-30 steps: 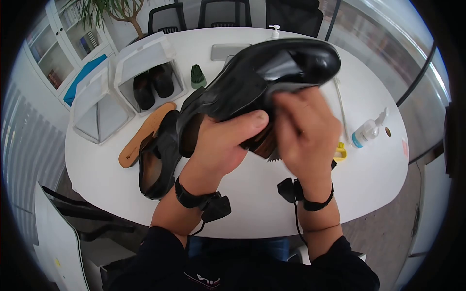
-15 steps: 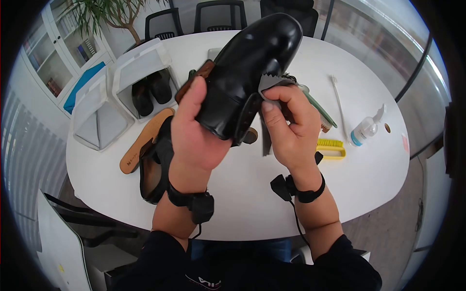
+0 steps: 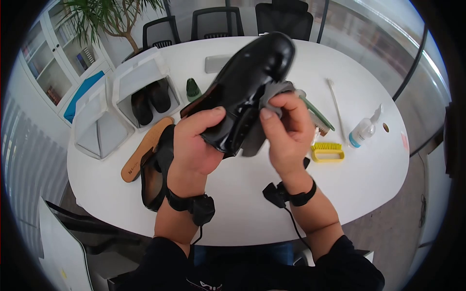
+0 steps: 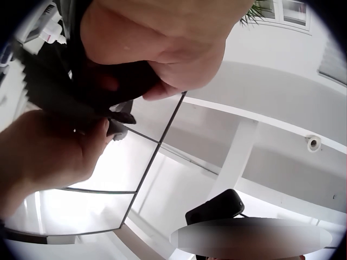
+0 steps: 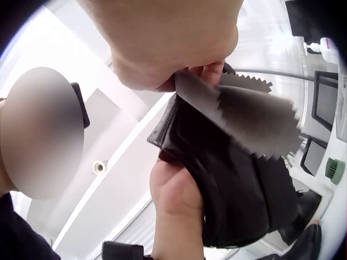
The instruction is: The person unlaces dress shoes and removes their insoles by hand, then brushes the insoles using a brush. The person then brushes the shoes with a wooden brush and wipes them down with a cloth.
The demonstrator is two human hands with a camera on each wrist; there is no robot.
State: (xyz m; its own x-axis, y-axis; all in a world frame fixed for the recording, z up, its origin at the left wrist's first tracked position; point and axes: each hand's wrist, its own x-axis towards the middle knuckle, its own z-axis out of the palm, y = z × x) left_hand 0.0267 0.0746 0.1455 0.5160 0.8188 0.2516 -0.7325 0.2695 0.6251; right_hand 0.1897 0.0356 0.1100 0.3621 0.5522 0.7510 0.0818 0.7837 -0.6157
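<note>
A glossy black leather shoe [image 3: 252, 68] is held up over the table, its toe pointing away and slightly right. My left hand [image 3: 196, 145] grips it around the heel end, thumb on one side. My right hand [image 3: 291, 133] pinches a grey cloth [image 3: 275, 91] with zigzag edges between thumb and fingers, against the shoe's right side. In the right wrist view the cloth [image 5: 260, 116] drapes over the dark leather. A second black shoe [image 3: 154, 186] lies on the table behind my left wrist, partly hidden by it.
A tan insole [image 3: 138, 157] lies left of the shoes. Two white boxes [image 3: 99, 128] stand at the left, one holding black shoes [image 3: 159, 97]. A green brush [image 3: 193, 89] stands beyond. At right are a yellow brush [image 3: 330, 145], a green-handled brush [image 3: 318, 114] and a clear bottle [image 3: 361, 133].
The shoe swung from toe pointing right to toe pointing away, then came slightly lower and nearer the left. My right hand stayed on its right side with the cloth, which has shifted and folded.
</note>
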